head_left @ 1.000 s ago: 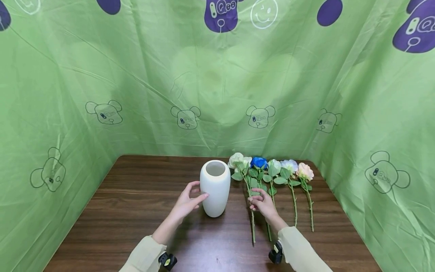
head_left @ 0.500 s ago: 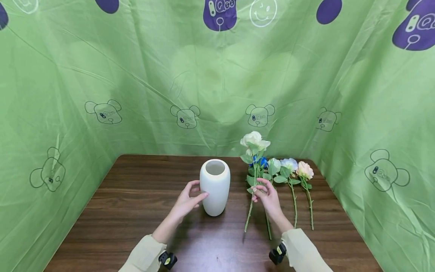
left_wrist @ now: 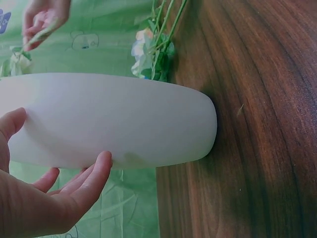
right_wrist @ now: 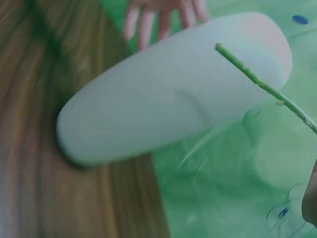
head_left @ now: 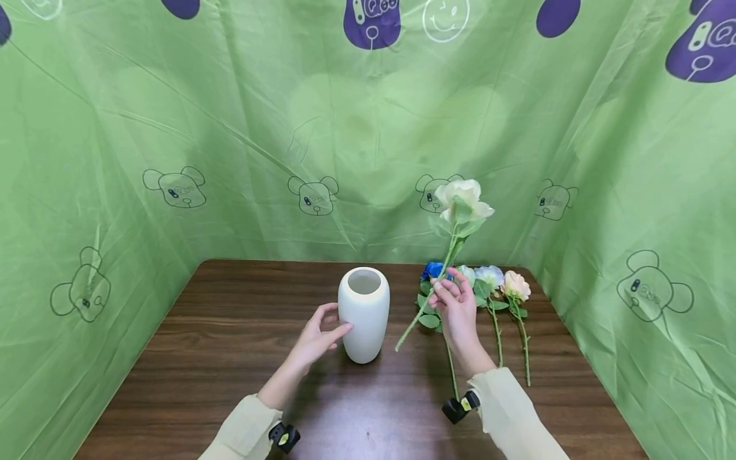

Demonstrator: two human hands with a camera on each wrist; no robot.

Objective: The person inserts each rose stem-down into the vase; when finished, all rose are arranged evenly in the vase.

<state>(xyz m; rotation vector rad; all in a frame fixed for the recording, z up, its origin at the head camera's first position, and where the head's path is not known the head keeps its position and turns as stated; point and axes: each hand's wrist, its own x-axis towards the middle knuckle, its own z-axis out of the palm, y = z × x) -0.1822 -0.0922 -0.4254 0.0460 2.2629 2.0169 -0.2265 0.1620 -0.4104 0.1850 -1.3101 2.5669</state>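
Observation:
A tall white vase (head_left: 365, 326) stands upright on the table. My left hand (head_left: 316, 335) rests against its left side, thumb toward the front; in the left wrist view the left hand (left_wrist: 59, 198) touches the vase with relaxed, spread fingers. My right hand (head_left: 458, 310) pinches the stem of a white rose (head_left: 462, 201), raised and tilted, bloom up to the right. Its lower stem end points down-left toward the vase. In the right wrist view the bare green stem (right_wrist: 252, 77) crosses in front of the vase (right_wrist: 163, 94).
Beyond the right hand lie a blue rose (head_left: 432, 271), a pale lilac flower (head_left: 489, 276) and a peach rose (head_left: 515, 286), with a pale green-white bloom partly hidden among them. The brown wooden table (head_left: 230, 358) is surrounded by green printed cloth (head_left: 241, 160).
My right hand has lifted the white rose off the table, raising it and tilting its stem end leftward toward the vase. The left hand and vase stay in place.

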